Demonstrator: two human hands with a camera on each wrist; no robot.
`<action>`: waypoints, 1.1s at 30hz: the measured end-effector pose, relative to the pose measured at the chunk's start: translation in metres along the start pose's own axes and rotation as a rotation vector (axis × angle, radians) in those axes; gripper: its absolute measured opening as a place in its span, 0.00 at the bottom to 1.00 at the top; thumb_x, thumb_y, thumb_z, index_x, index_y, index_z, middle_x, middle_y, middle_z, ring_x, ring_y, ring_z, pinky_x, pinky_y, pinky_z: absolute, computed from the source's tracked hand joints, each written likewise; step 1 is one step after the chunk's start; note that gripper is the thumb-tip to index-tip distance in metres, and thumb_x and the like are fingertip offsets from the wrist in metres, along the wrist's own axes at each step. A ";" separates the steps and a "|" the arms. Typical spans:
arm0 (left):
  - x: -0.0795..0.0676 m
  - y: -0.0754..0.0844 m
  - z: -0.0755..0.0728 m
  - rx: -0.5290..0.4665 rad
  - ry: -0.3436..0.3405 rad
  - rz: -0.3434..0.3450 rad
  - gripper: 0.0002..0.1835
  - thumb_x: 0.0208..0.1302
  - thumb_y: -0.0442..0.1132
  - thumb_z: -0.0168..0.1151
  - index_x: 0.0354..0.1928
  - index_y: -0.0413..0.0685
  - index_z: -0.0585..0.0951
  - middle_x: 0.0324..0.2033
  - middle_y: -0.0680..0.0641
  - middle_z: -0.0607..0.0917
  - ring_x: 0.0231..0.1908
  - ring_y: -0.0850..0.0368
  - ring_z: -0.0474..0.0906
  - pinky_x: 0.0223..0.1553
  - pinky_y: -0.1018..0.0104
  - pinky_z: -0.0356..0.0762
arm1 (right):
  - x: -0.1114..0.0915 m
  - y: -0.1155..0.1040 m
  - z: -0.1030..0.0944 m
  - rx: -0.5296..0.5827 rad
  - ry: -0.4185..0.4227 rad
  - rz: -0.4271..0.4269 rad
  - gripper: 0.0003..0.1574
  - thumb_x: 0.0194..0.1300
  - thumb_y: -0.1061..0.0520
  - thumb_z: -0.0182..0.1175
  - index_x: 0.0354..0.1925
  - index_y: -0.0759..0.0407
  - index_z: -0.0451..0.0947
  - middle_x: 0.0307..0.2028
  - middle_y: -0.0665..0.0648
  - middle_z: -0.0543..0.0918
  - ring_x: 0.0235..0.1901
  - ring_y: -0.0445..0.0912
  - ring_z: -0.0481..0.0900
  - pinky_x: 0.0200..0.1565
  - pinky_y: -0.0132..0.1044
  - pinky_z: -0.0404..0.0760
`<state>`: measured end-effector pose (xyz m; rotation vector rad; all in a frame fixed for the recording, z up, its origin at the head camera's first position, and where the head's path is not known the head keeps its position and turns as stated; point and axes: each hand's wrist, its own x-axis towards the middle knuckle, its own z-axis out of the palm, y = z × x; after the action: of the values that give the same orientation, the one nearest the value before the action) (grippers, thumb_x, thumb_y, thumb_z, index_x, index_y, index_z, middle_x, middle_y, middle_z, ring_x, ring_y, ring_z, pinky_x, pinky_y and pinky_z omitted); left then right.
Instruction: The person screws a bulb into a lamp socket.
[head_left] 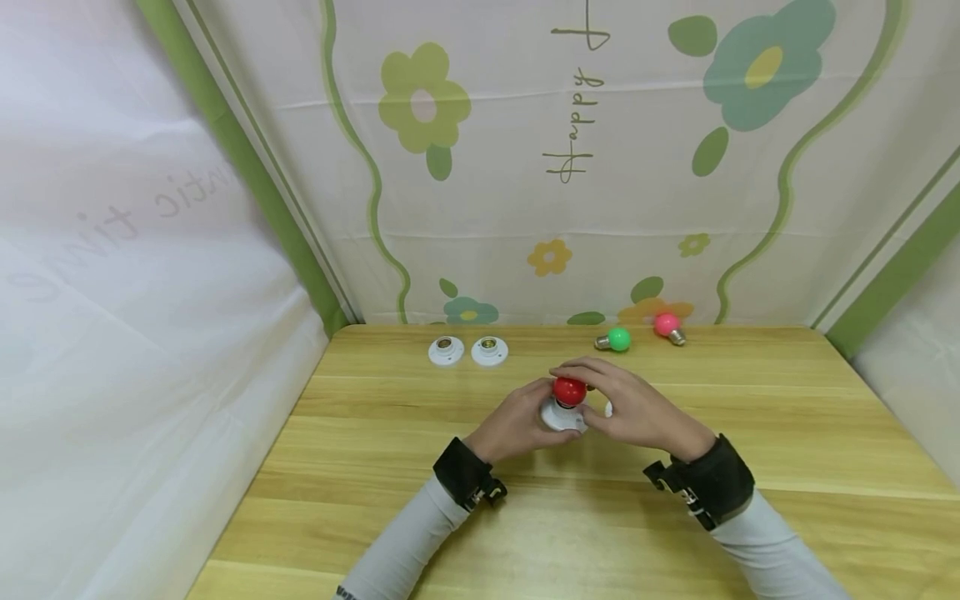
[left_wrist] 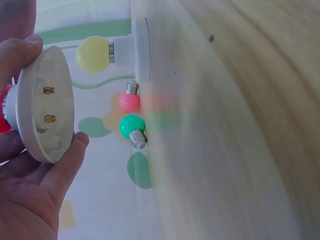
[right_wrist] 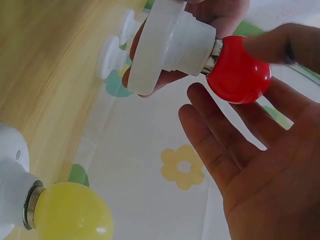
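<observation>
In the head view my left hand (head_left: 516, 423) grips the rim of a white round lamp holder (head_left: 558, 417). The left wrist view shows its hollow underside with metal contacts, lifted off the table and tilted. A red light bulb (right_wrist: 237, 72) sits in the holder's socket, a band of its metal screw base showing. My right hand (head_left: 641, 407) holds this bulb between thumb and fingers; the other fingers are spread below it in the right wrist view. Close by, a yellow bulb (right_wrist: 72, 212) stands in a second holder (left_wrist: 142, 50), mostly hidden behind my right hand in the head view.
Toward the back of the wooden table (head_left: 360, 467), two bare white lamp holders (head_left: 446, 351) stand side by side on the left. A green bulb (head_left: 618, 339) and a pink bulb (head_left: 667, 325) lie at the back right. Printed fabric (head_left: 495, 208) hangs behind the table's far edge.
</observation>
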<state>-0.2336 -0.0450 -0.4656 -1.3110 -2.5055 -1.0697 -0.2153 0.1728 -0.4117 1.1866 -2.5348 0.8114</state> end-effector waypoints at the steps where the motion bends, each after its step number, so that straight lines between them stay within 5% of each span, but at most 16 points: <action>1: 0.000 0.000 0.000 -0.001 0.000 -0.006 0.39 0.58 0.57 0.67 0.68 0.56 0.64 0.59 0.55 0.75 0.55 0.65 0.71 0.53 0.76 0.74 | 0.000 0.000 -0.001 -0.007 0.002 0.003 0.35 0.58 0.59 0.63 0.65 0.48 0.70 0.62 0.47 0.72 0.61 0.45 0.69 0.56 0.51 0.76; 22: -0.002 0.000 0.001 0.003 -0.005 -0.010 0.36 0.58 0.56 0.67 0.65 0.54 0.69 0.56 0.54 0.77 0.52 0.66 0.73 0.50 0.78 0.74 | 0.002 -0.002 0.000 -0.104 0.053 0.116 0.30 0.55 0.38 0.68 0.52 0.49 0.74 0.45 0.45 0.76 0.41 0.41 0.76 0.39 0.38 0.82; 30: -0.001 0.001 0.001 0.001 0.000 -0.002 0.37 0.58 0.56 0.67 0.67 0.54 0.67 0.57 0.54 0.76 0.54 0.66 0.72 0.52 0.77 0.74 | 0.001 -0.003 -0.002 -0.043 0.010 0.123 0.41 0.57 0.33 0.64 0.64 0.47 0.69 0.58 0.47 0.74 0.50 0.42 0.75 0.46 0.47 0.81; 33: -0.001 0.001 0.001 0.001 0.007 0.004 0.37 0.58 0.55 0.68 0.67 0.55 0.66 0.58 0.54 0.75 0.55 0.65 0.72 0.53 0.76 0.73 | 0.000 -0.004 -0.005 0.011 -0.004 0.100 0.41 0.61 0.40 0.65 0.68 0.46 0.64 0.63 0.48 0.70 0.56 0.44 0.72 0.50 0.50 0.79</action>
<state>-0.2320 -0.0444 -0.4654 -1.3096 -2.4971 -1.0701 -0.2126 0.1737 -0.4064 1.0735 -2.6140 0.8478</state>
